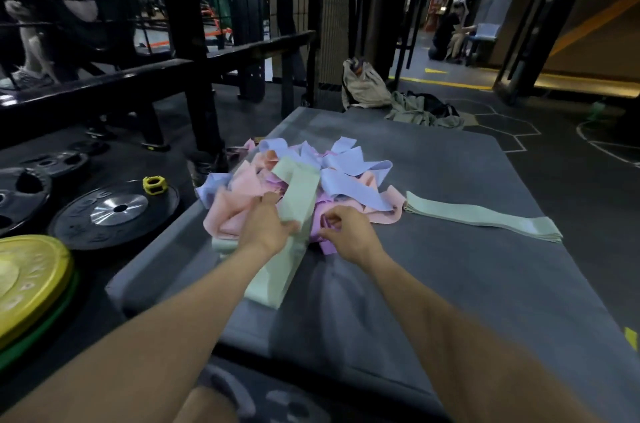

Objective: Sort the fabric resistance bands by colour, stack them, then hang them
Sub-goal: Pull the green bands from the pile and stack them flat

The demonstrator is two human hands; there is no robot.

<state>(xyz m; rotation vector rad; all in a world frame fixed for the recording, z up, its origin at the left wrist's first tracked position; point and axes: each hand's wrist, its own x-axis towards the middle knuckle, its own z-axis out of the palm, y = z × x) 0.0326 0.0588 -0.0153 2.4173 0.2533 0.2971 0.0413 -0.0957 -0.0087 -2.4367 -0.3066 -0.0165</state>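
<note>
Gripping a green band [298,201] with my left hand [266,225] over the tangled pile [277,180].
My right hand [346,232] pinches purple fabric [325,215]; stacked green bands [485,218] lie beside, weight plates [114,211] left of the mat [450,284].

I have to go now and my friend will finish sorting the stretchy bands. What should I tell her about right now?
Left hand grips a green band that runs from the mixed pile toward you.
Right hand pinches a purple band at the pile's near edge.
Done: a flat stack of green bands lies on the grey mat, right of the pile.
Left: add this green band to the stack, sort the pink, purple and blue ones, stack them, then hang everything.
</note>
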